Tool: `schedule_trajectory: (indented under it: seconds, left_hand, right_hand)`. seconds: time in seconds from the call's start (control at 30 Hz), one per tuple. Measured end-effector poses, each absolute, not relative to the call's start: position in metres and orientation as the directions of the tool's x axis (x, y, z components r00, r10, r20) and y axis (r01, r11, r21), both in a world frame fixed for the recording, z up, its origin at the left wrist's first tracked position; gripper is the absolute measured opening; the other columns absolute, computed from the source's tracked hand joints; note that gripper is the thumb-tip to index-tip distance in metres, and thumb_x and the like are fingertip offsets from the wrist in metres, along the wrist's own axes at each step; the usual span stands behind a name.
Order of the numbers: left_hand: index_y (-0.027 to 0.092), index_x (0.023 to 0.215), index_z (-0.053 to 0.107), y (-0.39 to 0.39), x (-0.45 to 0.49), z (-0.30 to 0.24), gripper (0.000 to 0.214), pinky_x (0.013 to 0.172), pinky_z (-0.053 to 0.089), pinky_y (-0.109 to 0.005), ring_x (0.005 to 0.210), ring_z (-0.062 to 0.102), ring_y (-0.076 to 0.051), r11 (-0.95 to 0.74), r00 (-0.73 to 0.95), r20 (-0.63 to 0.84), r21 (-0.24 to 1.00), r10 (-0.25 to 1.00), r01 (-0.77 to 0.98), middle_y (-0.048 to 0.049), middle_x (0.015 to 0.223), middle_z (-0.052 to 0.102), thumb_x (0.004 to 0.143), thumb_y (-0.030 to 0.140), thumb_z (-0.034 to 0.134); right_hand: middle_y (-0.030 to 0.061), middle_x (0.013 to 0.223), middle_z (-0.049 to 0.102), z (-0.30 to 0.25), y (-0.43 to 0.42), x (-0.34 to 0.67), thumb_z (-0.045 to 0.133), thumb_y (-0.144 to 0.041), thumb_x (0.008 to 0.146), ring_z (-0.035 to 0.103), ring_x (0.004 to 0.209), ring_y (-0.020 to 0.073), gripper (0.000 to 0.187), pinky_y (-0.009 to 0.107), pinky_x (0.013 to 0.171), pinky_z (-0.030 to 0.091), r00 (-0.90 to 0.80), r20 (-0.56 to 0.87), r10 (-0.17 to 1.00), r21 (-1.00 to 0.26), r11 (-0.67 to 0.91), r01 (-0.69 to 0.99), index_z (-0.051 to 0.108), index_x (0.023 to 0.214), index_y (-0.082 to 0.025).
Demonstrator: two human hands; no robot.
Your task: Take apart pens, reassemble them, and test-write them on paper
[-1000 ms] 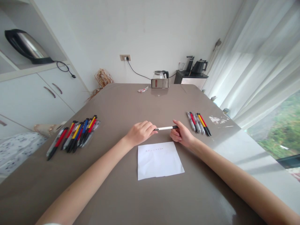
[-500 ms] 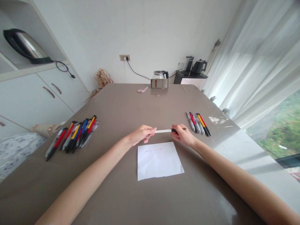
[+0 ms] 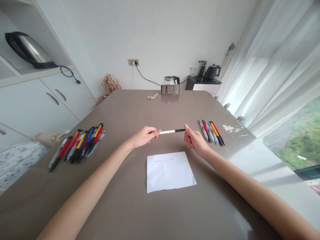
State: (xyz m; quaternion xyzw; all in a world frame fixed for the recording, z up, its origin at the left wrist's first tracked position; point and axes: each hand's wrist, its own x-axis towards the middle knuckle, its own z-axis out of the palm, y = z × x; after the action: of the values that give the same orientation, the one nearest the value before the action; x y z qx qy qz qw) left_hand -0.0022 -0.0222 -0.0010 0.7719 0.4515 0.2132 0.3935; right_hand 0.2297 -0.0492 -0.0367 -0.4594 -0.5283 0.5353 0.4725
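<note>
A white pen [image 3: 168,132] with a black end is held level above the table, over the far side of a sheet of paper [image 3: 170,173]. My left hand [image 3: 145,136] pinches its white end between thumb and fingers. At the black end, my right hand [image 3: 196,140] is closed, fingers curled, with the thumb up against the pen's very end. The paper lies flat below both hands and bears a short line of faint small marks near its top edge.
On the brown table [image 3: 120,200], a bunch of pens [image 3: 80,145] in several colours lies left, and a smaller row of pens [image 3: 211,132] lies right. A phone [image 3: 170,89] leans before a glass pot [image 3: 170,80] at the back, near a small wrapper [image 3: 152,96].
The pen and my left hand have moved slightly up and left. My right hand has slid from around the black part to its outer end, baring more of the black.
</note>
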Motion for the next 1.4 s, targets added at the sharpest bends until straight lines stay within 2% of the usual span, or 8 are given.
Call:
schedule_trajectory:
  seconds: [0.17, 0.3, 0.4, 0.53, 0.7, 1.0, 1.17, 1.4]
  left_hand:
    - [0.016, 0.069, 0.057, -0.018, -0.005, -0.016, 0.043, 0.048, 0.025, -0.021, 0.049, 0.034, -0.008, -0.411, 0.550, 0.036, 0.706, 0.834, 0.577, 0.0039, 0.053, 0.038, 0.079, 0.052, 0.036]
    - [0.016, 0.075, 0.057, -0.018, -0.004, -0.021, 0.038, 0.050, 0.027, -0.020, 0.054, 0.038, -0.009, -0.428, 0.591, 0.033, 0.721, 0.806, 0.545, 0.0025, 0.061, 0.046, 0.076, 0.051, 0.042]
    - [0.016, 0.075, 0.056, -0.018, -0.004, -0.023, 0.036, 0.051, 0.029, -0.020, 0.054, 0.039, -0.008, -0.395, 0.596, 0.023, 0.770, 0.803, 0.502, 0.0023, 0.061, 0.047, 0.076, 0.049, 0.044]
    - [0.014, 0.064, 0.053, -0.016, -0.005, -0.027, 0.039, 0.047, 0.028, -0.020, 0.045, 0.035, -0.007, -0.282, 0.577, -0.019, 0.858, 0.817, 0.428, 0.0032, 0.051, 0.041, 0.079, 0.047, 0.039]
    - [0.013, 0.055, 0.048, -0.014, -0.005, -0.035, 0.039, 0.041, 0.023, -0.020, 0.040, 0.032, -0.005, -0.136, 0.542, -0.021, 0.959, 0.840, 0.248, 0.0039, 0.047, 0.038, 0.076, 0.047, 0.044]
    - [0.013, 0.055, 0.048, -0.013, -0.007, -0.038, 0.037, 0.041, 0.022, -0.020, 0.040, 0.032, -0.004, -0.139, 0.574, -0.008, 0.967, 0.819, 0.212, 0.0036, 0.049, 0.040, 0.076, 0.043, 0.046]
    - [0.013, 0.053, 0.046, -0.011, -0.008, -0.040, 0.038, 0.040, 0.021, -0.020, 0.039, 0.030, -0.004, -0.096, 0.543, -0.027, 0.976, 0.839, 0.197, 0.0045, 0.045, 0.036, 0.077, 0.043, 0.046]
    - [0.013, 0.054, 0.045, -0.011, -0.008, -0.042, 0.039, 0.040, 0.021, -0.020, 0.038, 0.030, -0.004, -0.091, 0.518, -0.022, 0.977, 0.855, 0.193, 0.0046, 0.044, 0.035, 0.077, 0.043, 0.044]
  right_hand:
    - [-0.0051, 0.040, 0.028, -0.045, -0.045, 0.232, 0.040, -0.058, 0.076, 0.025, 0.035, 0.0051, 0.049, 0.022, 0.036, 0.016, -0.057, -0.009, 0.998, -0.998, -0.005, 0.055, 0.035, 0.048, -0.018]
    - [-0.0049, 0.040, 0.030, -0.048, -0.043, 0.234, 0.043, -0.057, 0.075, 0.025, 0.035, 0.0049, 0.048, 0.022, 0.037, 0.016, -0.038, -0.007, 0.999, -0.999, -0.006, 0.047, 0.037, 0.049, -0.017]
    - [-0.0045, 0.041, 0.032, -0.049, -0.042, 0.234, 0.045, -0.055, 0.075, 0.026, 0.037, 0.0047, 0.046, 0.021, 0.037, 0.016, -0.056, -0.014, 0.998, -1.000, -0.014, -0.001, 0.040, 0.051, -0.016]
    - [-0.0027, 0.045, 0.040, -0.051, -0.042, 0.233, 0.045, -0.053, 0.076, 0.031, 0.040, 0.0055, 0.042, 0.020, 0.038, 0.020, -0.136, 0.000, 0.991, -0.998, -0.008, -0.059, 0.047, 0.058, -0.015]
    - [0.0024, 0.060, 0.056, -0.051, -0.043, 0.231, 0.045, -0.050, 0.076, 0.038, 0.045, 0.0065, 0.038, 0.021, 0.045, 0.031, -0.196, 0.074, 0.978, -0.997, 0.077, 0.004, 0.055, 0.073, -0.014]
    - [0.0010, 0.045, 0.050, -0.056, -0.042, 0.235, 0.040, -0.057, 0.076, 0.037, 0.041, 0.0072, 0.048, 0.021, 0.042, 0.029, -0.078, 0.104, 0.992, -0.974, 0.117, 0.195, 0.050, 0.053, -0.015]
    - [0.0018, 0.055, 0.056, -0.057, -0.042, 0.235, 0.047, -0.053, 0.074, 0.039, 0.043, 0.0072, 0.039, 0.021, 0.042, 0.032, -0.089, 0.151, 0.985, -0.962, 0.167, 0.216, 0.053, 0.066, -0.015]
    - [0.0033, 0.067, 0.060, -0.057, -0.042, 0.232, 0.054, -0.048, 0.071, 0.049, 0.053, 0.0096, 0.035, 0.022, 0.049, 0.041, -0.085, 0.165, 0.983, -0.982, 0.171, 0.082, 0.055, 0.083, -0.015]
